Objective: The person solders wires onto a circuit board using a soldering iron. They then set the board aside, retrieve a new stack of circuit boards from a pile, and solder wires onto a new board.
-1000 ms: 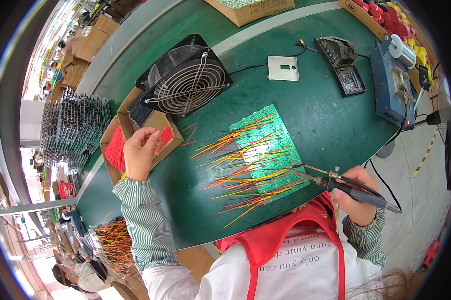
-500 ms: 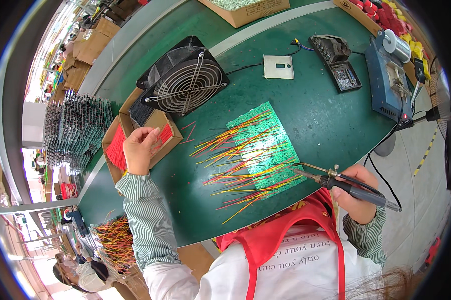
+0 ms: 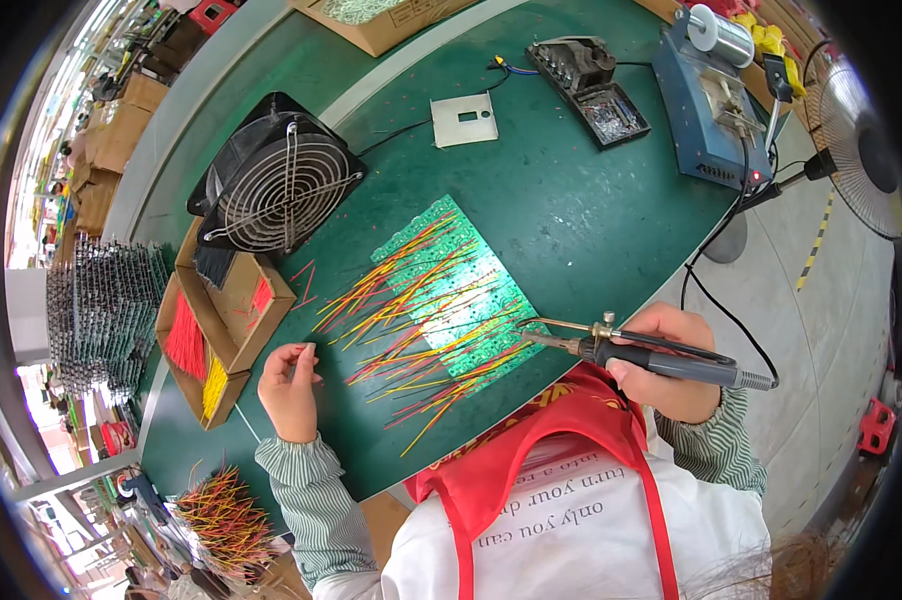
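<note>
My right hand (image 3: 683, 398) grips a soldering iron (image 3: 706, 371) with a thin solder-feed tube along its top. The iron's tip reaches the near right part of a green circuit board panel (image 3: 496, 290). Rows of red, yellow and black wires (image 3: 371, 310) stick out from the panel toward the left. My left hand (image 3: 291, 395) is raised left of these wires, thumb and fingers pinched together. Whatever may be between those fingertips is too small to make out. Just beyond that hand stands a divided cardboard box (image 3: 233, 335) with red, yellow and black wires.
A black fan with a wire guard (image 3: 281, 185) stands behind the box. Farther back are a white plate (image 3: 464, 120), an iron stand with a tray (image 3: 611, 115) and a blue solder feeder (image 3: 706, 120). Stacked boards (image 3: 101, 310) and a wire bundle (image 3: 223, 525) lie left.
My left hand has left the cardboard box and come nearer me, fingers still pinched. The whole view has shifted, moving the table things leftward. The iron stays at the panel's near right part.
</note>
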Demonstrator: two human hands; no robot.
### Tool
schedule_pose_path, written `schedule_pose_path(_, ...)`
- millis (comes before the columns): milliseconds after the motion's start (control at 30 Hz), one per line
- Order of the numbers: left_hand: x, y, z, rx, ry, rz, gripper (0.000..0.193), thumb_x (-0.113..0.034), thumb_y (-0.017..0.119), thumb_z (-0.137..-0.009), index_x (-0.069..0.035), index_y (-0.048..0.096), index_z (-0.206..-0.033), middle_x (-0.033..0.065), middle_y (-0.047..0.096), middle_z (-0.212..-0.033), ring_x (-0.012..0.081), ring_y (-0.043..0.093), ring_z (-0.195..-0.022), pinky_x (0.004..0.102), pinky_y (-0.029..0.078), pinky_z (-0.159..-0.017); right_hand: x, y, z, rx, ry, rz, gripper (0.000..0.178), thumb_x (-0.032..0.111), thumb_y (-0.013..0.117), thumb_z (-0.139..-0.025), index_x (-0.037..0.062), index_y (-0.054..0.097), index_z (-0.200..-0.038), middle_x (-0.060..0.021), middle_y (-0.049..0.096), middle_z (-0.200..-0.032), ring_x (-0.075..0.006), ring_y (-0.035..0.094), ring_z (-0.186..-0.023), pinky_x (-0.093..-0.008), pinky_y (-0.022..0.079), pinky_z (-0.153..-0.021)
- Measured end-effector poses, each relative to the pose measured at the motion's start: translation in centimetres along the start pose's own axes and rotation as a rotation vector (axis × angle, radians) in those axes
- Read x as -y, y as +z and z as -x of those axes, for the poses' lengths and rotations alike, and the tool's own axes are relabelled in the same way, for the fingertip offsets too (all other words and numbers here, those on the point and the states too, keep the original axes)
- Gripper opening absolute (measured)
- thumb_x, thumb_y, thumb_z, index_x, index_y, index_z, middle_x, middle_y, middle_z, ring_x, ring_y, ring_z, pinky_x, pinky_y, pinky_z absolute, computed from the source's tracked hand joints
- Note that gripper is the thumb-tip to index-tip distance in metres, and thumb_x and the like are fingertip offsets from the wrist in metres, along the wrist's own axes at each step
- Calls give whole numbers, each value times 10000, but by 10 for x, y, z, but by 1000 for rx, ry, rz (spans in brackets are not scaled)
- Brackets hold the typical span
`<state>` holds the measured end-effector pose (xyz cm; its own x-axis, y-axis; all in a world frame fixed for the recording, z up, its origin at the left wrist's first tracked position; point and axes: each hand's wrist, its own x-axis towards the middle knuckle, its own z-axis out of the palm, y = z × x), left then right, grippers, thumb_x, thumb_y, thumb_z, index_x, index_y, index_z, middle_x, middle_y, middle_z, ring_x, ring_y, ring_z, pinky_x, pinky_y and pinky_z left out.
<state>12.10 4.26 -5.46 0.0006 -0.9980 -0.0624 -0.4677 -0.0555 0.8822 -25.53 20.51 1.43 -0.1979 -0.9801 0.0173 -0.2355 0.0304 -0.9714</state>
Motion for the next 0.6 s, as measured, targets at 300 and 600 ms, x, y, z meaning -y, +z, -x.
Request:
schedule_pose_path(300, -109, 44, 47, 341, 496, -350, 62, -35, 651, -802, -4, 635, -853, 82, 628, -801, 168, 606, -724, 266, 472, -578, -7, -6, 16, 12, -76, 110, 192, 111, 718, -715, 17, 595, -828, -58, 634, -692, -108, 592, -566, -235, 459, -527)
schedule_pose_path(600, -104, 117, 63, 642, 557, -375, 81, -71, 680, -769, -19, 635, -812, 87, 599, -733, 239, 584, -621, 331, 460, -576, -11, -4, 23, -4, -30, 64, 176, 92, 709, -709, 15, 593, -818, -49, 640, -672, -111, 594, -546, -239, 460, -514)
